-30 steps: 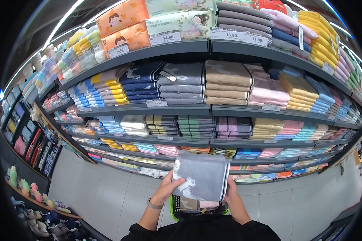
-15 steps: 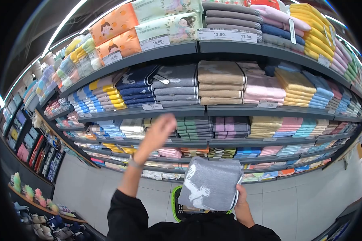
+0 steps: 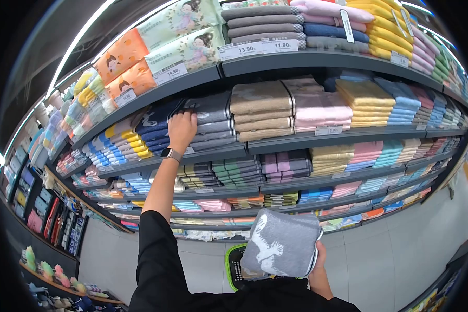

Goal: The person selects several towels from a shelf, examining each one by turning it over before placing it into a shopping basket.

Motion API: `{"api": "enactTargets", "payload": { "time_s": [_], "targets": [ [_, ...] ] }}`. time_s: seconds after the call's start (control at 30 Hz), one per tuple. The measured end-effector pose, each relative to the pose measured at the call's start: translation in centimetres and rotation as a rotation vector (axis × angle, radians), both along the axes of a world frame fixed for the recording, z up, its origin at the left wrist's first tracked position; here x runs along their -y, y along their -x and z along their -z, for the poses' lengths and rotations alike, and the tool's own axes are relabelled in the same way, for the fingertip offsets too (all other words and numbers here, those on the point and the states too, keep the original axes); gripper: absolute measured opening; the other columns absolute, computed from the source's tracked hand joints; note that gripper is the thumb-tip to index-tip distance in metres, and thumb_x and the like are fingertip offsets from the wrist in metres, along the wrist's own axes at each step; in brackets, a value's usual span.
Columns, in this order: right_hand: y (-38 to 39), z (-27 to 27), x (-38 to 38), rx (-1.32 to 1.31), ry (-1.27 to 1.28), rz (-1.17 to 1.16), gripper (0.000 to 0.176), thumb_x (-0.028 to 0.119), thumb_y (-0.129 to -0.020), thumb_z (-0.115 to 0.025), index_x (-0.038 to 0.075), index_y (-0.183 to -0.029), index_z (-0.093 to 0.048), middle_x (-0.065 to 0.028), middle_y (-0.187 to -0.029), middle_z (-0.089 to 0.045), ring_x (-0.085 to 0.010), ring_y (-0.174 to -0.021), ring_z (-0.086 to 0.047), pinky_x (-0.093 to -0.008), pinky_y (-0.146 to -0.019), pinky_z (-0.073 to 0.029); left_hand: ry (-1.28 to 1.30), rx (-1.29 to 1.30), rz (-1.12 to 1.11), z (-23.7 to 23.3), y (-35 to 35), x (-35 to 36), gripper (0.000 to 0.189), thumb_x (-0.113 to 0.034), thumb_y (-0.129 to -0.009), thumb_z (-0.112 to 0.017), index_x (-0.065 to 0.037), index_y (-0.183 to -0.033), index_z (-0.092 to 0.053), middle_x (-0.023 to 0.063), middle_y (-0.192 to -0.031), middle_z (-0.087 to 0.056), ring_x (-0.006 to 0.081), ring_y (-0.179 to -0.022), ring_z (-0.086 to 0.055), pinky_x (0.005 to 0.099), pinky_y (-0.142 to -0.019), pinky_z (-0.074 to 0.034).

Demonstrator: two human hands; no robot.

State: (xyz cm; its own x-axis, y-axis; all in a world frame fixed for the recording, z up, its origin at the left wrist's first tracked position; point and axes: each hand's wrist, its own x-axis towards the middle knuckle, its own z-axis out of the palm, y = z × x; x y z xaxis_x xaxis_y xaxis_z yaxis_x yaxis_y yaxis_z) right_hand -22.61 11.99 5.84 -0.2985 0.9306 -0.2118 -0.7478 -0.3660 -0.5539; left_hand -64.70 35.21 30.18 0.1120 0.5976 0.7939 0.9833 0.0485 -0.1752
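Tan stack (image 3: pixel 262 106): going with this as the landmark, folded and piled on a middle shelf (image 3: pixel 286 144).
Grey towel (image 3: pixel 283 244): folded, with a white bird-like motif on top, well below the tan stack and out in front of the shelf.
Right hand (image 3: pixel 318 260): clamped on the grey towel at its right edge, well below the tan stack and a bit to the right.
Grip vs towel: pinched at one side only, with nearly all of the grey towel sitting left of the hold.
Left hand (image 3: pixel 182 130): up at shelf level, left of the tan stack, laid against the meeting line of the navy stack (image 3: pixel 153 130) and the grey stack (image 3: pixel 213 119). Partly out of view, so honestly can't tell if gripping anything or just touching.
Grey stack: just left of the tan stack, between that and the navy stack.
Watch (image 3: pixel 170 154): on the left wrist, down and left of the tan stack.
Basket (image 3: pixel 229 265): green-rimmed, way below the tan stack, half covered by the grey towel from this angle.
Pink stack (image 3: pixel 322 109): just right of the tan stack.
Yellow towels (image 3: pixel 390 34): one shelf up, off to the right of the tan stack.
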Motion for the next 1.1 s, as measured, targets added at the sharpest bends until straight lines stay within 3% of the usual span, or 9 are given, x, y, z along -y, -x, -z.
{"api": "enactTargets", "payload": {
  "time_s": [0.3, 0.37, 0.43, 0.57, 0.6, 0.67, 0.8, 0.93, 1.1],
  "targets": [
    [0.4, 0.2, -1.1, -0.057, -0.030, -0.008, 0.067, 0.041, -0.080, -0.054, -0.003, -0.128, -0.037, -0.0198, -0.120, -0.051, -0.0299, -0.107, -0.052, -0.0403, -0.093, -0.041, 0.093, 0.056, -0.129, -0.1, -0.1, 0.1, 0.031, -0.028, -0.086, -0.048, 0.000, -0.093, -0.061, 0.0171, -0.086, -0.060, 0.0348, -0.082, -0.055, 0.0451, -0.076, -0.041],
    [0.3, 0.4, -1.3, -0.048, 0.010, -0.022, 0.067, 0.040, -0.080, -0.054, -0.004, -0.128, -0.036, -0.0203, -0.120, -0.050, -0.0298, -0.107, -0.052, -0.0400, -0.094, -0.041, -0.073, 0.154, 0.179, -1.6, -2.6, 3.3, 0.034, -0.028, -0.088, -0.046, 0.002, -0.099, -0.059, 0.0184, -0.094, -0.059, 0.0334, -0.086, -0.056, 0.0423, -0.079, -0.043],
    [-0.2, 0.4, -1.5, 0.025, 0.014, -0.022, 0.067, 0.039, -0.080, -0.056, -0.004, -0.127, -0.037, -0.0199, -0.120, -0.051, -0.0292, -0.106, -0.053, -0.0390, -0.093, -0.041, -0.135, 0.448, 0.426, -0.2, -6.2, 8.2, 0.037, -0.028, -0.092, -0.042, 0.002, -0.106, -0.057, 0.0172, -0.103, -0.059, 0.0279, -0.093, -0.057, 0.0363, -0.082, -0.044],
    [-0.3, 0.5, -2.5, -0.081, -0.094, -0.090, 0.067, 0.039, -0.079, -0.058, -0.004, -0.127, -0.038, -0.0191, -0.119, -0.051, -0.0278, -0.106, -0.053, -0.0385, -0.093, -0.041, 0.698, 1.137, 0.949, 10.7, -11.4, 18.1, 0.055, -0.045, -0.093, -0.034, 0.001, -0.120, -0.050, 0.0132, -0.118, -0.053, 0.0227, -0.107, -0.052, 0.0351, -0.093, -0.039],
    [0.1, 0.3, -2.7, -0.034, -0.099, -0.110, 0.067, 0.042, -0.079, -0.057, -0.004, -0.125, -0.040, -0.0181, -0.118, -0.053, -0.0272, -0.105, -0.054, -0.0376, -0.092, -0.042, 0.903, 1.375, 0.860, 13.6, -12.8, 20.3, 0.067, -0.053, -0.090, -0.035, 0.001, -0.129, -0.041, 0.0129, -0.123, -0.050, 0.0235, -0.112, -0.049, 0.0353, -0.096, -0.037],
    [1.1, -0.4, -2.7, 0.040, -0.101, -0.165, 0.068, 0.046, -0.079, -0.058, -0.003, -0.124, -0.042, -0.0166, -0.116, -0.055, -0.0257, -0.105, -0.055, -0.0364, -0.090, -0.044, 1.002, 1.966, 1.004, 17.7, -13.5, 22.6, 0.071, -0.049, -0.089, -0.042, 0.001, -0.137, -0.025, 0.0108, -0.136, -0.036, 0.0209, -0.125, -0.035, 0.0338, -0.103, -0.028],
    [3.7, 0.7, -3.1, 0.112, -0.105, -0.270, 0.072, 0.051, -0.078, -0.059, -0.001, -0.125, -0.042, -0.0151, -0.116, -0.055, -0.0237, -0.104, -0.055, -0.0357, -0.090, -0.043, 0.713, 1.829, 0.793, 16.8, -14.0, 24.4, 0.062, -0.017, -0.085, -0.059, 0.002, -0.135, -0.028, 0.0116, -0.132, -0.039, 0.0187, -0.121, -0.037, 0.0300, -0.101, -0.029],
    [5.3, -0.5, -3.5, 0.130, -0.291, -0.320, 0.076, 0.049, -0.076, -0.063, 0.000, -0.128, -0.038, -0.0130, -0.118, -0.052, -0.0213, -0.108, -0.052, -0.0349, -0.092, -0.041, 0.541, 1.803, 0.642, 17.1, -13.5, 25.1, 0.048, -0.011, -0.086, -0.056, 0.003, -0.128, -0.037, 0.0090, -0.116, -0.051, 0.0138, -0.105, -0.048, 0.0270, -0.091, -0.037],
    [6.2, -3.2, -2.8, 0.317, -0.345, -0.290, 0.073, 0.023, -0.078, -0.068, -0.003, -0.133, -0.028, -0.0097, -0.125, -0.045, -0.0172, -0.116, -0.043, -0.0311, -0.099, -0.032, 0.445, 1.780, 0.585, 18.5, -12.8, 25.7, 0.042, -0.011, -0.087, -0.053, 0.004, -0.124, -0.040, 0.0089, -0.112, -0.053, 0.0134, -0.101, -0.049, 0.0264, -0.089, -0.038]
  ]
}}
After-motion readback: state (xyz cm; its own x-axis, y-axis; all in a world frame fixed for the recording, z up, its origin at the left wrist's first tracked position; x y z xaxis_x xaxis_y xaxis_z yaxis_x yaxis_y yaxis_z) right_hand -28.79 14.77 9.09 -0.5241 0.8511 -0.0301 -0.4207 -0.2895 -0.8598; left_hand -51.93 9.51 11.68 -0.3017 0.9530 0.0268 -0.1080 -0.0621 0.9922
